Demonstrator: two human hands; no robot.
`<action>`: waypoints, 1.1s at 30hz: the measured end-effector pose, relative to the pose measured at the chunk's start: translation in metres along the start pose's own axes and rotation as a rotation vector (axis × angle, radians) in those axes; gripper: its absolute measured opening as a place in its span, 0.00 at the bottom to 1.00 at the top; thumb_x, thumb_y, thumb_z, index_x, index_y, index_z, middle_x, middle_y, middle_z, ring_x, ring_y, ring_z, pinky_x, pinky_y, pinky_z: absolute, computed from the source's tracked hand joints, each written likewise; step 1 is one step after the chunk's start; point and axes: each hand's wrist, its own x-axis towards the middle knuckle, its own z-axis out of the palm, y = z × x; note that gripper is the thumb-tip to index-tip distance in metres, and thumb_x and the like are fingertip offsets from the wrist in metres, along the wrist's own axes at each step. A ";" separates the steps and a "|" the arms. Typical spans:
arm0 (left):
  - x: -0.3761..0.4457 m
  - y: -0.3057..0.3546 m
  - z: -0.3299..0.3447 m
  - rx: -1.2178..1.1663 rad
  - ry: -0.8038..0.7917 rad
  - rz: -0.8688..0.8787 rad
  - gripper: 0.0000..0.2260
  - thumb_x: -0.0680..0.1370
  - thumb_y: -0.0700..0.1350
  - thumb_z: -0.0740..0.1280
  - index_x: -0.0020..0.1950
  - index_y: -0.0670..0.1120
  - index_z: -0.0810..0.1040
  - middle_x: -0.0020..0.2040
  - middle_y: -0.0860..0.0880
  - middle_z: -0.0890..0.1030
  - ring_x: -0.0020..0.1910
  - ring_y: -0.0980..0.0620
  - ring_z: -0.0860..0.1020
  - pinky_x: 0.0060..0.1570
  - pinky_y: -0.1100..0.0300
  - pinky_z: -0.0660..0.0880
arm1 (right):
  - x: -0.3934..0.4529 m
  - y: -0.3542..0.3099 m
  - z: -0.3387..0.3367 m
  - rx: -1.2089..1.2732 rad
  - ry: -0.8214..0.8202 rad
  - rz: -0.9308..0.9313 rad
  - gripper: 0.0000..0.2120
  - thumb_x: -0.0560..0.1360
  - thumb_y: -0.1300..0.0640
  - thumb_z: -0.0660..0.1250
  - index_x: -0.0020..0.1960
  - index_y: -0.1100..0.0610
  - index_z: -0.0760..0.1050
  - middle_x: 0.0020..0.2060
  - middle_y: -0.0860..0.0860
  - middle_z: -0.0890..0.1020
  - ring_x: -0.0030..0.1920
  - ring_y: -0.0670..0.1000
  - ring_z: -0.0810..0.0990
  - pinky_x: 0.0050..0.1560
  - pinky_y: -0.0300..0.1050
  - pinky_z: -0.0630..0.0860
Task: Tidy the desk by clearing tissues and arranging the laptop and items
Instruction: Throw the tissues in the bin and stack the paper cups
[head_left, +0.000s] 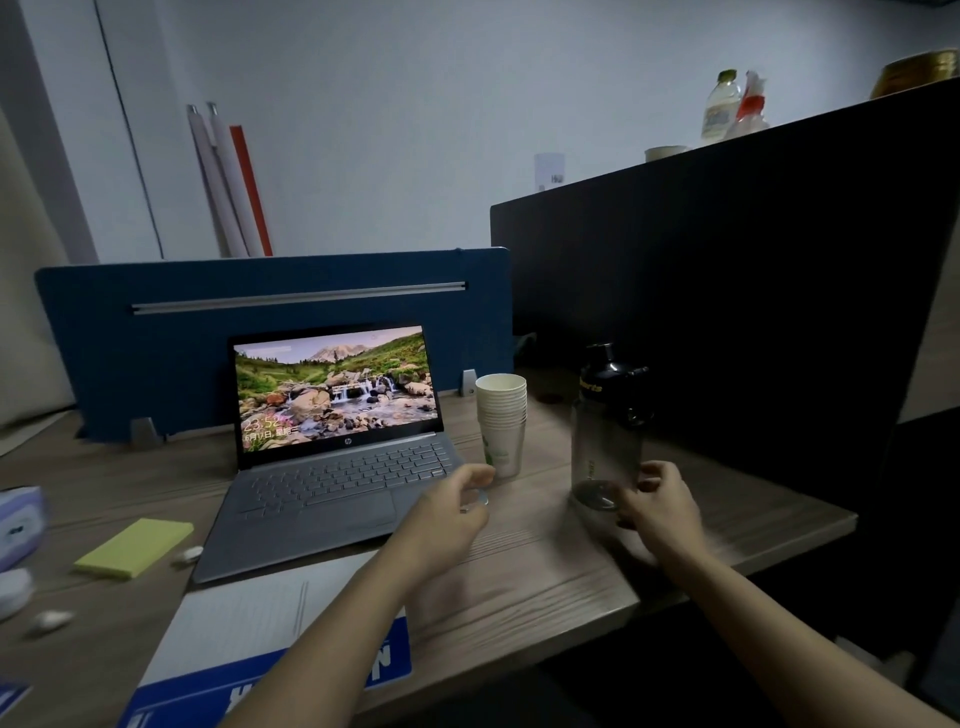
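Desk (545, 561): HP laptop (337, 457); right hand (660, 506) fingers grip bottle (608, 447); left hand (449, 512) loosely curled.

You've got bare desk (545, 566) in front of the stacked paper cups (502, 423) and shaker bottle (608, 426); narrow gap between those two. Open laptop (337, 457) blocks left, dark partition (727, 312) walls right, blue divider (270, 332) closes the back.

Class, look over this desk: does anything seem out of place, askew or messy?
Yes. Crumpled tissues lie loose at the desk's left edge, another beside the sticky notes. The laptop sits skewed to the desk edge, its front corner over the notepad. Nothing looks spilled or broken; cups and bottle stand upright.
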 end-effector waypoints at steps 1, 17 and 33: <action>0.002 -0.001 0.002 0.014 -0.009 0.004 0.19 0.80 0.42 0.64 0.69 0.56 0.72 0.65 0.60 0.75 0.66 0.58 0.73 0.63 0.62 0.69 | 0.005 0.002 0.003 -0.010 -0.005 -0.010 0.29 0.66 0.49 0.79 0.61 0.53 0.70 0.57 0.53 0.76 0.49 0.51 0.82 0.37 0.43 0.82; 0.083 -0.016 0.045 0.710 -0.099 0.152 0.25 0.80 0.53 0.59 0.77 0.55 0.59 0.80 0.52 0.58 0.77 0.47 0.55 0.73 0.47 0.58 | 0.078 0.009 0.057 -0.124 -0.081 -0.119 0.28 0.69 0.48 0.77 0.63 0.56 0.71 0.56 0.55 0.77 0.41 0.49 0.83 0.36 0.41 0.82; 0.161 -0.044 0.041 0.703 -0.091 -0.045 0.29 0.80 0.63 0.53 0.79 0.54 0.55 0.81 0.50 0.53 0.79 0.45 0.51 0.74 0.41 0.54 | 0.152 0.009 0.126 -0.167 -0.132 -0.099 0.25 0.70 0.50 0.76 0.63 0.54 0.71 0.53 0.53 0.78 0.35 0.47 0.84 0.35 0.43 0.83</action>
